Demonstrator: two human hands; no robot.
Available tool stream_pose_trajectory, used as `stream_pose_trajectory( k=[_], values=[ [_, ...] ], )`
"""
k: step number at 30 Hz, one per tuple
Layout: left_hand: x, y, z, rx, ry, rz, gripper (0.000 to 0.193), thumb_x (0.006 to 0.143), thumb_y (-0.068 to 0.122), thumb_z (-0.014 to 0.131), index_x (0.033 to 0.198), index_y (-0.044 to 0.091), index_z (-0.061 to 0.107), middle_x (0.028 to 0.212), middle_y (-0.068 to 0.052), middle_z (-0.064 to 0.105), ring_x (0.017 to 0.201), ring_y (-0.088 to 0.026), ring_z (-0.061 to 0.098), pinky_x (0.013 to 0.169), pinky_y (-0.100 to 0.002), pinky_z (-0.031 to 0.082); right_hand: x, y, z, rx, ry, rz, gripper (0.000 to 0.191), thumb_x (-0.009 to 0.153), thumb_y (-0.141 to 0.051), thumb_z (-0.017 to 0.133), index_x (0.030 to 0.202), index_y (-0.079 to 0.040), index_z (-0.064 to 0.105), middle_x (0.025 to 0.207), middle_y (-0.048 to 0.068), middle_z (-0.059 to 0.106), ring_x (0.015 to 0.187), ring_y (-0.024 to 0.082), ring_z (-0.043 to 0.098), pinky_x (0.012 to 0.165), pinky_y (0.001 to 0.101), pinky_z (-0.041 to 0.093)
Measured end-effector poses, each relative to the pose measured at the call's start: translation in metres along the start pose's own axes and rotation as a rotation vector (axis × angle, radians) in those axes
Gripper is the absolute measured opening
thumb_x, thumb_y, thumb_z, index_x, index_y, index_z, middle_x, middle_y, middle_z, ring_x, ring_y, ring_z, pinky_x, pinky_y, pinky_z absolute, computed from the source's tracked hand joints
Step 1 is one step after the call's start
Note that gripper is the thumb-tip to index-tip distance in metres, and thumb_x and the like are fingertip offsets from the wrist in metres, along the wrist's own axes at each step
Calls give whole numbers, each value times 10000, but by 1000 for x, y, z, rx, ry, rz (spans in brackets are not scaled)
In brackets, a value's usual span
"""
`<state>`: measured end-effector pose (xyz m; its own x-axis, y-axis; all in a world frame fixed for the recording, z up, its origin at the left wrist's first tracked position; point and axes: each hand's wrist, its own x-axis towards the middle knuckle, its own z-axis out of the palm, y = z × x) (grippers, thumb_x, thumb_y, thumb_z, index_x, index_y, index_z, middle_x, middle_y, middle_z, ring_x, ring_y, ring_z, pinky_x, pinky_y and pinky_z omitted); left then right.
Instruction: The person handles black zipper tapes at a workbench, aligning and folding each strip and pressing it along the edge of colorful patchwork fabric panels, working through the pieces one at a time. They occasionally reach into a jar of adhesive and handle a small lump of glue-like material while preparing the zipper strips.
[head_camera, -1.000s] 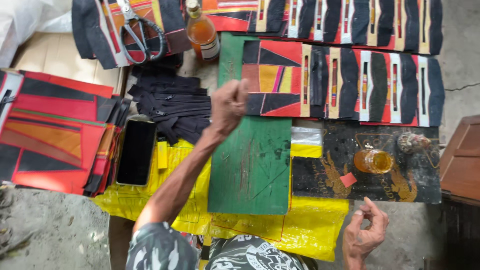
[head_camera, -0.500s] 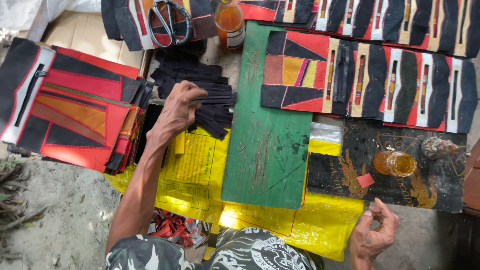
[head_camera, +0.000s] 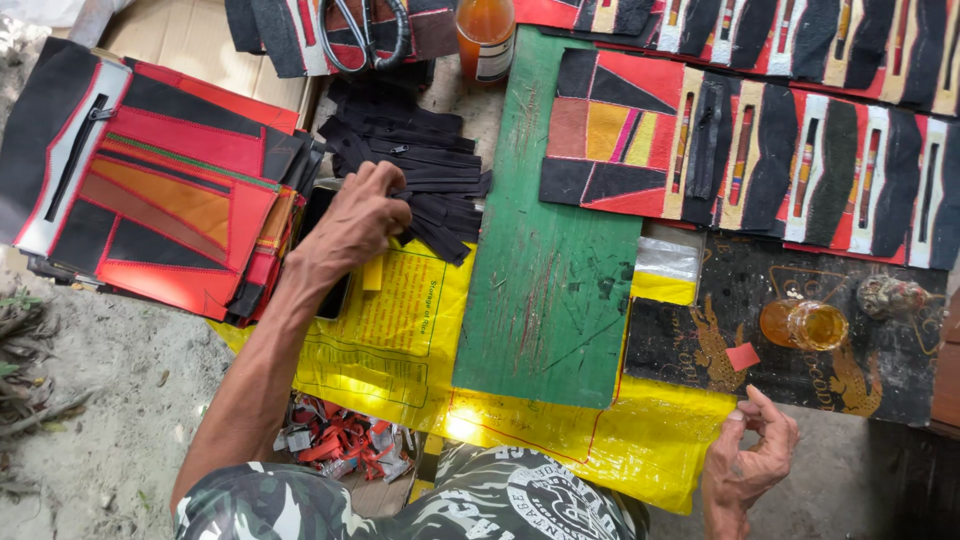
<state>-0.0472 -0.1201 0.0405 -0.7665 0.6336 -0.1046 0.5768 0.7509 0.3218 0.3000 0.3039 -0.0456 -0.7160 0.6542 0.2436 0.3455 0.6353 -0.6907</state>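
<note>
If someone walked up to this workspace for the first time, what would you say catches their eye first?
Probably the green board in the middle, lying on a bright yellow sheet. Next, the red, black and orange patchwork panels stacked at the left and the row of panels along the upper right. The left hand rests on a pile of black strips, while the right hand is empty at the lower right.

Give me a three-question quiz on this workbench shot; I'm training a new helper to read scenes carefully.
1. True or false: the left hand rests on the pile of black strips.
2. What colour is the board in the middle: A blue, B green, C white?
3. What does the right hand hold?

Key: 1 true. 2 B. 3 Nothing that can be seen; its fingers curl loosely, apart from the small glass jar.
</note>
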Motion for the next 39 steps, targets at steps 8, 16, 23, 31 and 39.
stream_pose_trajectory(
  k=[8, 16, 23, 31, 39],
  values=[
    [29, 28, -31, -1094, 520, 163, 69, 988, 33, 679, 1030, 37, 624, 1063, -91, 748, 1008, -185, 707, 928, -323, 566, 4, -7, -7, -1, 10, -3, 360, 971, 37, 594, 1315, -21, 685, 1069, 73, 603, 1014, 189, 565, 887, 330, 496],
    [82, 146, 38, -1444, 140, 44, 125, 1015, 87, 682, 1070, 6, 605, 843, -46, 689, 721, -107, 665, 599, -288, 576, 24, -56, -12, 340, 58, 1, 419, 1047, -5, 553, 1464, 6, 519, 1176, 90, 677, 1090, 143, 630, 1038, 308, 502],
    [97, 273, 109, -1266, -341, 108, 174, 954, 116, 700, 1077, 37, 607, 727, -43, 660, 620, -75, 554, 515, -279, 464, 52, -82, -7, 778, -64, 213, 683, 1031, -61, 570, 1604, -17, 202, 1200, 119, 666, 1076, 166, 651, 999, 312, 513],
    [115, 347, 179, -1030, -253, 318, 168, 910, 109, 726, 975, -9, 626, 762, -187, 674, 628, -246, 647, 620, -386, 522, 25, -9, -34, 384, 271, 286, 517, 1067, -72, 582, 1542, 4, 392, 1113, 82, 661, 971, 117, 587, 884, 268, 494],
    [119, 369, 202, -901, -190, 384, 179, 890, 114, 730, 887, -11, 603, 794, -222, 672, 741, -398, 682, 645, -444, 518, 2, 2, -20, 202, 251, 261, 535, 1024, -56, 552, 1533, 7, 398, 1142, 103, 695, 981, 157, 621, 919, 314, 514]
  ],
)
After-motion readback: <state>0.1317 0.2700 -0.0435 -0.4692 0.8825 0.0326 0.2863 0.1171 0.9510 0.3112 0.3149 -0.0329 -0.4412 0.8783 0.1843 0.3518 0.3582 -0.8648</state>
